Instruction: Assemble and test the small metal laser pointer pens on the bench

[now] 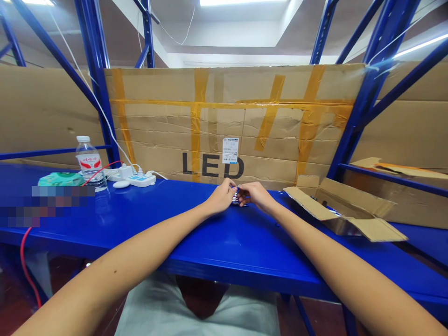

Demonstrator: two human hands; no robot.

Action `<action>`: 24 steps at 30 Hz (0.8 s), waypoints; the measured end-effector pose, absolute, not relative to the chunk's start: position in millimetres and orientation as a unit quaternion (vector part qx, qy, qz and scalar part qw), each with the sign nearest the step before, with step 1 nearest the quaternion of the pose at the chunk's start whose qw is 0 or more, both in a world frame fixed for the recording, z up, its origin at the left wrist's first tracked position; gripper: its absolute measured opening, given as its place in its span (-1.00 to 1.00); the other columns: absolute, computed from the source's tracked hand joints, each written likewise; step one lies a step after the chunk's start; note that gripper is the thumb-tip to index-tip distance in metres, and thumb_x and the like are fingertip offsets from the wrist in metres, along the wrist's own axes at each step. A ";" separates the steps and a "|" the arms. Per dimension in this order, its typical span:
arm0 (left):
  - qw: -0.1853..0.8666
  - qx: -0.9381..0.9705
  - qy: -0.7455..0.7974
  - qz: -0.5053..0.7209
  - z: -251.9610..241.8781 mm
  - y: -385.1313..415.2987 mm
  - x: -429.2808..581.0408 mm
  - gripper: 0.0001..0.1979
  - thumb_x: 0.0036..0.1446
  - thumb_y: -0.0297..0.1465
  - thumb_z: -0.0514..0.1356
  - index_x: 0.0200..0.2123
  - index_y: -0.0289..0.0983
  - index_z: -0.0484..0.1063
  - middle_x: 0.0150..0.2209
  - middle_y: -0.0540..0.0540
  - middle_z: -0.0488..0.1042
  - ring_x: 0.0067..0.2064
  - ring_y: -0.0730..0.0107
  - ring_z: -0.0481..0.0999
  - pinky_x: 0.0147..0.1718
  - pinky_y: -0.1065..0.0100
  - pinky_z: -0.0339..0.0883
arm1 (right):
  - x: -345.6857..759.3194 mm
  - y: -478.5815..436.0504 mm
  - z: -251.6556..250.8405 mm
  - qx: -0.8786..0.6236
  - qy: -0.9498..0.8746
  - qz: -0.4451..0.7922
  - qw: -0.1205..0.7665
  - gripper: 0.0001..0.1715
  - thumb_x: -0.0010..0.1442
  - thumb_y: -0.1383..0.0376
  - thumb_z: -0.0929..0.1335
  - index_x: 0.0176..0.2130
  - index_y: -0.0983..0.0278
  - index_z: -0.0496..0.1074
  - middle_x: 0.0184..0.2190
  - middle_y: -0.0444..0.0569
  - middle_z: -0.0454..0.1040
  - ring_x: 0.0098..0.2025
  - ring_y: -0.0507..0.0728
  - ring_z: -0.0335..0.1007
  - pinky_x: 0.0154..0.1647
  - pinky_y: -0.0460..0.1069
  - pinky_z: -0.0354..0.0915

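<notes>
Shiny object (235, 200) sits between left hand (221, 196) and right hand (255, 193).

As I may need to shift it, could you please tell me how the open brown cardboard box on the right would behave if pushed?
The open brown cardboard box would probably slide rather than tip, being low and wide. Its splayed flaps look apt to bend if pushed. The items inside might shift, though they are only partly visible.

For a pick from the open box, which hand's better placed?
Probably right: the right hand is nearer the open box, on that side; the left hand is farther. Both are at the small item.
</notes>
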State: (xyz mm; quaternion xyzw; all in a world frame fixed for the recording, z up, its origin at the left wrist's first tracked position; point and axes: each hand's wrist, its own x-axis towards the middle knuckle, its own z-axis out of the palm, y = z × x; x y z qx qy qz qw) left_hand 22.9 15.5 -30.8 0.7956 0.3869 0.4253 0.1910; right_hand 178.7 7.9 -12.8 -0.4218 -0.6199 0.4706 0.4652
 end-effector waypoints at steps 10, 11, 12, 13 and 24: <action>0.148 0.821 0.337 0.436 -23.5 7.6 21.2 -0.86 0.25 -0.43 0.04 -0.18 -0.27 0.36 -0.32 -0.05 0.52 -0.23 0.34 0.48 -0.16 0.33 0.29 | 188.4 8.6 -7.6 -0.420 -0.671 0.452 0.411 -0.79 0.06 0.31 0.32 -0.55 0.35 0.42 -0.57 0.02 0.45 -0.56 0.06 0.35 -0.62 -0.05 0.36; 0.144 0.825 0.333 0.433 -22.6 7.0 20.8 -0.86 0.26 -0.43 0.03 -0.19 -0.26 0.37 -0.30 -0.05 0.53 -0.22 0.34 0.48 -0.15 0.32 0.30 | 188.8 9.0 -7.8 -0.418 -0.674 0.451 0.409 -0.78 0.07 0.31 0.33 -0.55 0.35 0.42 -0.57 0.02 0.45 -0.55 0.06 0.35 -0.62 -0.05 0.37; 0.140 0.829 0.331 0.429 -22.0 6.8 20.3 -0.86 0.26 -0.43 0.03 -0.19 -0.26 0.38 -0.29 -0.06 0.54 -0.20 0.34 0.49 -0.13 0.32 0.30 | 189.2 9.7 -8.1 -0.417 -0.678 0.450 0.404 -0.77 0.08 0.30 0.33 -0.56 0.35 0.42 -0.56 0.03 0.45 -0.55 0.07 0.36 -0.61 -0.04 0.38; 0.134 0.831 0.331 0.426 -21.6 6.9 19.9 -0.85 0.26 -0.43 0.04 -0.19 -0.26 0.39 -0.28 -0.06 0.54 -0.19 0.33 0.49 -0.12 0.31 0.31 | 189.8 10.8 -8.6 -0.418 -0.683 0.447 0.400 -0.76 0.08 0.29 0.34 -0.55 0.35 0.42 -0.56 0.03 0.46 -0.54 0.07 0.37 -0.60 -0.04 0.39; 0.047 0.849 0.366 0.378 -23.6 12.2 20.7 -0.81 0.26 -0.42 0.05 -0.19 -0.33 0.44 -0.19 -0.19 0.52 -0.11 0.24 0.46 -0.05 0.24 0.30 | 199.8 17.8 -8.3 -0.412 -0.730 0.366 0.404 -0.82 0.04 0.31 0.41 -0.50 0.30 0.35 -0.70 -0.14 0.37 -0.66 0.03 0.33 -0.64 -0.07 0.33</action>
